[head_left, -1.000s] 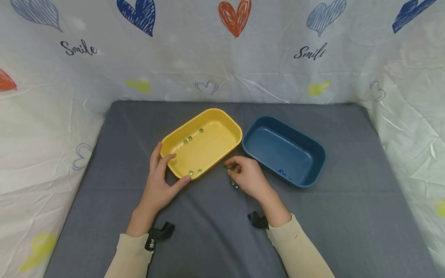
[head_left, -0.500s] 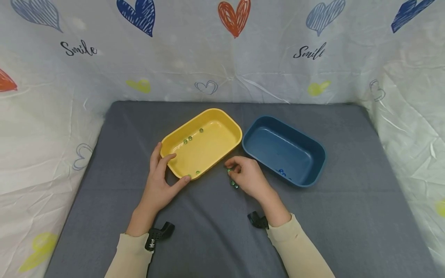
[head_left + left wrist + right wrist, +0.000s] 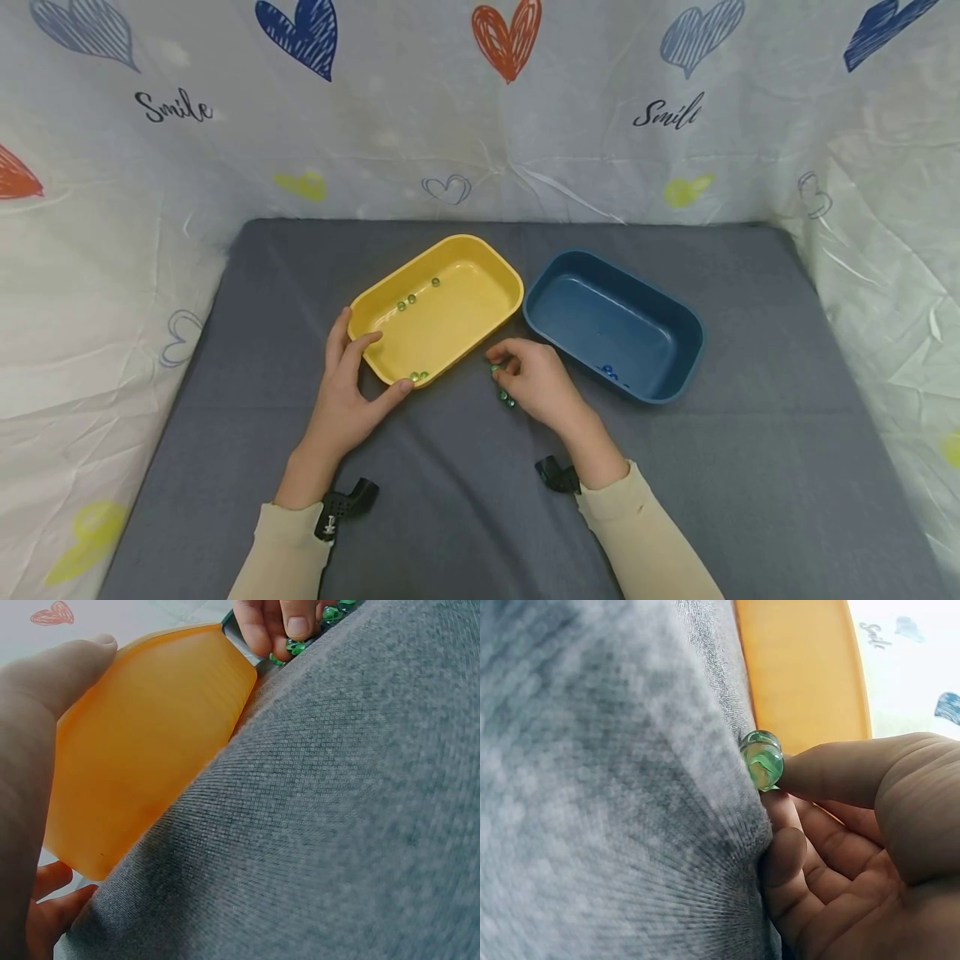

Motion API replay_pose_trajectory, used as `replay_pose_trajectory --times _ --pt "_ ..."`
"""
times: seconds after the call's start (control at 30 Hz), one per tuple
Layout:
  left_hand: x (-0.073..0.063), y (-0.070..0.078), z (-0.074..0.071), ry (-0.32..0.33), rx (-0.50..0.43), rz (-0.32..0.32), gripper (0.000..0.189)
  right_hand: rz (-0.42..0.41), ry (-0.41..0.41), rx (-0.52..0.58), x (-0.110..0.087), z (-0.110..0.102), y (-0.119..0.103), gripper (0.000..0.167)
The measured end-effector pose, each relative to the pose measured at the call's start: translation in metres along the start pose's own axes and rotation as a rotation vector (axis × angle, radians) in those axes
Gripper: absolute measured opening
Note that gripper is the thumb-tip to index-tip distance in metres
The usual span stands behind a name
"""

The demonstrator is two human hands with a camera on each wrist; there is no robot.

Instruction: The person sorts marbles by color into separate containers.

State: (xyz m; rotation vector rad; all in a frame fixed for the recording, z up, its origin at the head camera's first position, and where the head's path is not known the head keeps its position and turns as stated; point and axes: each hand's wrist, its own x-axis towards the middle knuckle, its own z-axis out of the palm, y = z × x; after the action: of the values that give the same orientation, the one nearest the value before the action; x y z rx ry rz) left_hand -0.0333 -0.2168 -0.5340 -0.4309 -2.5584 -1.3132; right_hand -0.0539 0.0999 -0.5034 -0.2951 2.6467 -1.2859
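Note:
My left hand (image 3: 348, 392) holds the near-left corner of a yellow tray (image 3: 465, 321), thumb on the near rim and fingers around the left end. In the left wrist view the thumb lies along the tray's wall (image 3: 150, 735). Several green glass marbles (image 3: 401, 307) lie inside the tray. Right of it, my right hand (image 3: 536, 379) is low over the cloth, pinching a green marble (image 3: 495, 367) with its fingertips. Two more green marbles (image 3: 503, 396) lie on the cloth just below the fingers. The right wrist view shows green marbles (image 3: 763, 763) close against the thumb tip.
A dark blue tray (image 3: 592, 292) stands to the right, its left end close to the yellow one. A few small blue marbles (image 3: 609, 372) lie along its near side. A grey cloth (image 3: 450, 517) covers the table, and a white printed sheet (image 3: 570, 125) hangs behind.
Both hands stay nearly still. The green marbles at the near side of the yellow tray have rolled a little and now sit closer together. The head view has shifted slightly.

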Motion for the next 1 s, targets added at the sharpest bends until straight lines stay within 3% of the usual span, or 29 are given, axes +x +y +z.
replay_pose_trajectory --times 1.0 --pt "0.000 0.001 -0.001 -0.004 0.016 -0.008 0.080 -0.037 0.008 -0.012 -0.004 -0.007 -0.009 0.021"
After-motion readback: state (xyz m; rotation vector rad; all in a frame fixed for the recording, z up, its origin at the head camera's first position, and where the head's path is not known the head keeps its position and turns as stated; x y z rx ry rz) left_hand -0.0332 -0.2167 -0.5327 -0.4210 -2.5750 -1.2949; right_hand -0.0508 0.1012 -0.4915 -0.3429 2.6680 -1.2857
